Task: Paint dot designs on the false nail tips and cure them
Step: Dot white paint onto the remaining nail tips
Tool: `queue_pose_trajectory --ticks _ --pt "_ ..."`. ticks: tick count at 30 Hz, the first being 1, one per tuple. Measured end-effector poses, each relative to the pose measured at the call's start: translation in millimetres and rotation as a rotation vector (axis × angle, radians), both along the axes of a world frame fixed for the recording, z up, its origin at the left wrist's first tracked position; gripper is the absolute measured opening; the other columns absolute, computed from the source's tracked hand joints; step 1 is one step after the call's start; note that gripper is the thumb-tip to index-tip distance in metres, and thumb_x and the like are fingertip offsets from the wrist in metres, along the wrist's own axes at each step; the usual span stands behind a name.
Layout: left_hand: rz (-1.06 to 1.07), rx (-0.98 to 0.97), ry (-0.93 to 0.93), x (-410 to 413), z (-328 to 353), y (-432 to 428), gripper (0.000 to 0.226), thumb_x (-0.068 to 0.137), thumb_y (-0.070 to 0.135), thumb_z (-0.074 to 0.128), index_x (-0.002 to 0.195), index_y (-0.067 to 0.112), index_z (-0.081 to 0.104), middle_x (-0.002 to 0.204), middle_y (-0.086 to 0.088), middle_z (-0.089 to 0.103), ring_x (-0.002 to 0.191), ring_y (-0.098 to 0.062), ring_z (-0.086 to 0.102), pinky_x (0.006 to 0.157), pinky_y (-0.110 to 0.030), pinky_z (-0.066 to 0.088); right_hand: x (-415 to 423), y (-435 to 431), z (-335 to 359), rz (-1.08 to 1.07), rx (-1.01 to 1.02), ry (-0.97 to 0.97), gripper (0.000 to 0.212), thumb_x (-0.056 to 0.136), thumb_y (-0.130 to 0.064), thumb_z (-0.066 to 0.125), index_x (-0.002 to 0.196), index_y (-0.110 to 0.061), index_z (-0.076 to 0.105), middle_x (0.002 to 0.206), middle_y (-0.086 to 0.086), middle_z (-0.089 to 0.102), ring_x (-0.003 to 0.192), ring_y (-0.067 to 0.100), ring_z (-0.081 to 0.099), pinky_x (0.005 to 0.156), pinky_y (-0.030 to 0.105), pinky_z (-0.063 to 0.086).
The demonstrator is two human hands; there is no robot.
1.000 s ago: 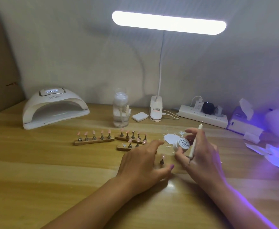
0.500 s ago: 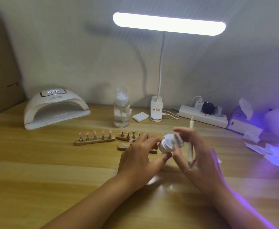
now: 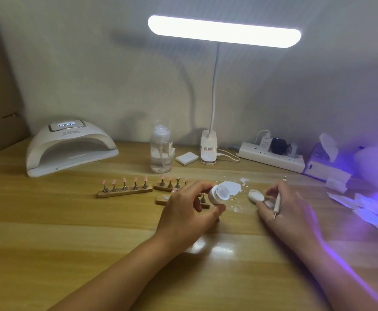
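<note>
Gripping round white jar [image 3: 216, 195], shallow lid [image 3: 255, 195]

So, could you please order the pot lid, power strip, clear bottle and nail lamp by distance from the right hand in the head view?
1. Pot lid: held by fingers of the right hand.
2. Power strip: behind it, by the wall.
3. Clear bottle: back centre.
4. Nail lamp: far left.

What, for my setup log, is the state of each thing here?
Gel pot: open, tilted, gripped by left hand.
Lid: off, pinched by right hand.
Dotting pen: held in the right hand too.
Desk lamp: on.
Nail lamp: display lit.
Pump bottle: upright, holding clear liquid.
Power strip: plugs in.
</note>
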State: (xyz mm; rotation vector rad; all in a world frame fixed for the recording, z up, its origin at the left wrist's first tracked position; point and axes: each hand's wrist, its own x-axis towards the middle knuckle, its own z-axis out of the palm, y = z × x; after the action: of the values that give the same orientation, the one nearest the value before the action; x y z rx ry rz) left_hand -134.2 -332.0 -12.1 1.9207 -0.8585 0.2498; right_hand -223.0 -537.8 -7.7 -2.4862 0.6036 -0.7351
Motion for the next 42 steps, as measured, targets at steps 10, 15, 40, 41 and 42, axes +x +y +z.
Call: queue_pose_trajectory --ticks 10,15,40,41,42 --pt "0.024 0.041 -0.07 1.0 -1.0 -0.5 0.045 0.082 0.045 0.064 0.126 0.04 0.062 0.083 0.015 0.054 0.06 -0.003 0.042 0.063 -0.024 0.041 3.2 58.6 0.3 0.406 0.228 -0.336 0.042 0.078 -0.036 0.081 0.107 -0.028 0.052 0.097 -0.02 0.069 0.095 0.0 0.068 0.08 0.017 0.05" --pt "-0.027 0.182 -0.099 -0.9 -1.5 -1.6 0.055 0.085 0.047 0.066 0.137 0.041 0.052 0.074 0.015 0.048 0.071 0.003 0.047 0.064 -0.019 0.036 3.3 48.5 2.9 0.364 0.186 -0.323 0.048 0.075 -0.053 0.073 0.108 -0.024 0.054 0.092 -0.012 0.071 0.094 -0.001 0.066 0.077 0.01 0.046" --pt "0.066 0.389 -0.027 -4.8 -0.2 1.0 0.011 0.087 0.047 0.057 0.09 0.036 0.059 0.082 0.02 0.062 0.081 0.0 0.058 0.063 -0.024 0.043 7.5 25.2 -0.2 0.159 -0.031 -0.046 0.054 0.08 -0.043 0.079 0.124 -0.029 0.051 0.098 -0.024 0.061 0.105 0.015 0.063 0.092 0.042 0.041" --pt "0.068 0.385 -0.028 -4.6 -0.3 0.8 0.011 0.087 0.046 0.057 0.09 0.036 0.059 0.084 0.02 0.063 0.082 0.0 0.058 0.063 -0.025 0.043 7.8 25.2 -0.1 0.157 -0.024 -0.064 0.056 0.079 -0.046 0.078 0.124 -0.028 0.051 0.099 -0.024 0.061 0.104 0.015 0.063 0.092 0.043 0.042" --pt "0.07 0.382 -0.027 -4.5 -0.5 0.7 0.011 0.086 0.046 0.057 0.09 0.036 0.059 0.084 0.02 0.063 0.082 -0.001 0.058 0.064 -0.025 0.042 8.0 25.2 -0.4 0.155 -0.009 -0.094 0.059 0.078 -0.05 0.076 0.125 -0.027 0.05 0.098 -0.024 0.062 0.1 0.012 0.063 0.091 0.043 0.043"
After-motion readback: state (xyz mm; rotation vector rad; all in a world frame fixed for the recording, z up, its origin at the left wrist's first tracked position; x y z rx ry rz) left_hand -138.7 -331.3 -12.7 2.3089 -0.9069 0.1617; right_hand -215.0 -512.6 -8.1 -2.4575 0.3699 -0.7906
